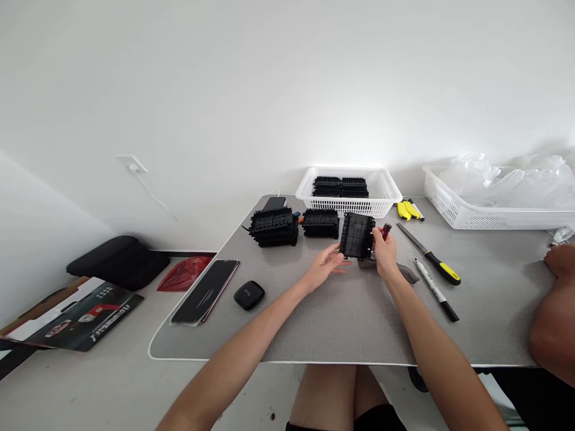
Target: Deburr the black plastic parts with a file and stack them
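A black ribbed plastic piece [358,234] is held up above the table, tilted so its flat panelled face shows. My right hand [385,251] is closed on its right edge, and a small red lighter [386,230] sticks out of the same hand. At the piece's lower left corner is my left hand [327,263], fingers stretched and apart; whether a fingertip touches the edge is hard to tell. A grey cloth [406,274] lies partly hidden below my right hand. Left of the held piece stand two stacks of similar black pieces, a smaller stack [320,223] and a larger stack [273,227].
A white basket [380,206] behind holds more black pieces. To the right lie a file [429,254], a marker [436,290], a yellow tool [408,209] and a basket of plastic bags [476,218]. Phone [206,291] and black case [249,294] lie left. Another person's arm [557,311] rests right.
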`<state>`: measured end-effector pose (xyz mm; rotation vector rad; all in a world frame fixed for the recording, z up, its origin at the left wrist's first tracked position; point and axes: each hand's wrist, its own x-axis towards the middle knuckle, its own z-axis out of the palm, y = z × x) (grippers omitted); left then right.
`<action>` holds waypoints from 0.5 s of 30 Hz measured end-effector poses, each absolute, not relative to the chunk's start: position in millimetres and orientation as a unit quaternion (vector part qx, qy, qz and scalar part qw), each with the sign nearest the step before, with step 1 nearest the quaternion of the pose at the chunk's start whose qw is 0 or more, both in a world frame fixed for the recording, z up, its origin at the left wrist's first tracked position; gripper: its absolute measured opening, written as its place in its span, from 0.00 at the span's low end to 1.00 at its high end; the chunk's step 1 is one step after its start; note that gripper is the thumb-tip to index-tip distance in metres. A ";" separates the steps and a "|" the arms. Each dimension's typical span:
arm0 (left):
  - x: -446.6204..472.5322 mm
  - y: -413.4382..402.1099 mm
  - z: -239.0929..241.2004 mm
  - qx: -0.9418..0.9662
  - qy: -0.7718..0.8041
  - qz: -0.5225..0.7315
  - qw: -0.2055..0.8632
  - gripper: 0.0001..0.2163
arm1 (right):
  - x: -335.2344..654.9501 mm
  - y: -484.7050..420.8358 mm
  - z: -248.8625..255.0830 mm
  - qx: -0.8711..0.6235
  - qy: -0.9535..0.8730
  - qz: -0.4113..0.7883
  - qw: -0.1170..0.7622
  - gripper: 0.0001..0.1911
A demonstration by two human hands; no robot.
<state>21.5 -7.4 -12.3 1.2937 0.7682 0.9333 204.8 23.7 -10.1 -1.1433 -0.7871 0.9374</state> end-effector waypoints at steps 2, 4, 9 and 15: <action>22.0 -7.9 -13.3 0.568 0.331 0.411 0.632 0.25 | 206.6 23.6 -10.1 -0.513 -0.364 0.390 0.672 0.15; 22.5 -8.7 -14.2 0.573 0.327 0.411 0.629 0.26 | 206.3 22.7 -9.4 -0.509 -0.380 0.383 0.671 0.17; 21.3 -8.6 -16.3 0.594 0.326 0.406 0.614 0.28 | 202.4 19.2 -6.7 -0.486 -0.419 0.386 0.663 0.17; 16.5 -7.1 -17.6 0.650 0.335 0.370 0.573 0.30 | 200.1 15.5 -3.3 -0.484 -0.456 0.381 0.642 0.14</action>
